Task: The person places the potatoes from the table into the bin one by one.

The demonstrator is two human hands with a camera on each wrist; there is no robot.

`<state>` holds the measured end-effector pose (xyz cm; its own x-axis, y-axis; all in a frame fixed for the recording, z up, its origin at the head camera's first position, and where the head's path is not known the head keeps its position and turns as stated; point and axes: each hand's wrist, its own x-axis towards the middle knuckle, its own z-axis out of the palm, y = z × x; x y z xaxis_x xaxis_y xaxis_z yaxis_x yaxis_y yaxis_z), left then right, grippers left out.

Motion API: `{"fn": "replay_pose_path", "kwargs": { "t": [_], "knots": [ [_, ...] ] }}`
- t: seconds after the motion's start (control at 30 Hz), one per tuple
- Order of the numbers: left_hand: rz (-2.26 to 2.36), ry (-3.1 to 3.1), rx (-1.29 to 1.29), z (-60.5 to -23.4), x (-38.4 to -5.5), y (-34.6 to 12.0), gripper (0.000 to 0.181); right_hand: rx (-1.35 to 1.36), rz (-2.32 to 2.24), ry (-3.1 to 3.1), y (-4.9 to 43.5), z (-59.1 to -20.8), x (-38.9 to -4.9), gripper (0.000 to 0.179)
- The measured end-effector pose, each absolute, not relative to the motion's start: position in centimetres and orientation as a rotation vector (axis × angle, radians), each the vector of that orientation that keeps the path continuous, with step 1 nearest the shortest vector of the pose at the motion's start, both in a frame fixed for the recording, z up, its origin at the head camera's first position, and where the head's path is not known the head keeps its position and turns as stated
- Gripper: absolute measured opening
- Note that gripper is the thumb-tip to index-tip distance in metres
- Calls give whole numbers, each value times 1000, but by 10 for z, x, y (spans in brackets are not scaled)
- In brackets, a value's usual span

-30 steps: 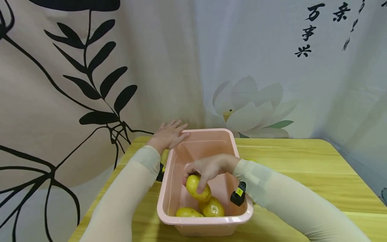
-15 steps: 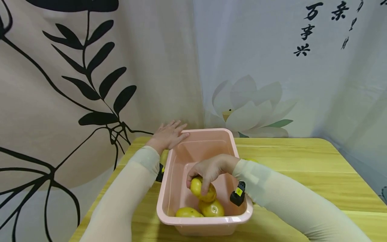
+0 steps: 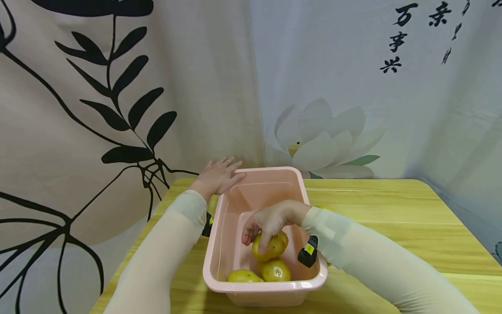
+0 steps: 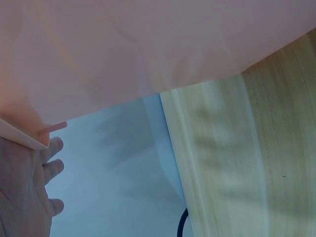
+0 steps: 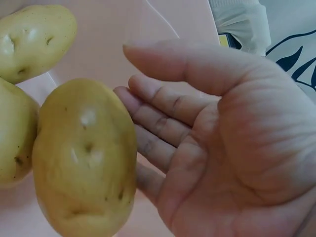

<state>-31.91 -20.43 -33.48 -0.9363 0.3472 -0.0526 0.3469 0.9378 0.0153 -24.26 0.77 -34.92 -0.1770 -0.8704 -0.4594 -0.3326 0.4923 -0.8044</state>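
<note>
Inside a pink plastic tub lie three yellow potatoes. My right hand reaches down into the tub, over the uppermost potato. In the right wrist view the fingers are relaxed beside that large potato, and the thumb stands away from it. A second potato lies just below it at the near end, with a third potato to its left. My left hand rests on the tub's far left corner with fingers spread; in the left wrist view its fingertips show past the rim.
The tub stands on a yellow wood-grain table. A yellow object peeks out behind the right sleeve, and another yellowish thing is partly hidden behind the left wrist. A printed curtain hangs behind the table.
The uppermost potato has moved right and slightly down onto the potatoes at the near end. My right hand's fingers have loosened from it. The left hand has stayed on the rim.
</note>
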Motion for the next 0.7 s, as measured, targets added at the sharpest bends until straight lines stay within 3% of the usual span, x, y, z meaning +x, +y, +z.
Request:
{"fn": "replay_pose_path", "kwargs": {
  "t": [0.7],
  "knots": [
    [-7, 3039, 540, -334, -318, -204, 67, -1020, -757, 1703, 7, -347, -242, 52]
  ]
}}
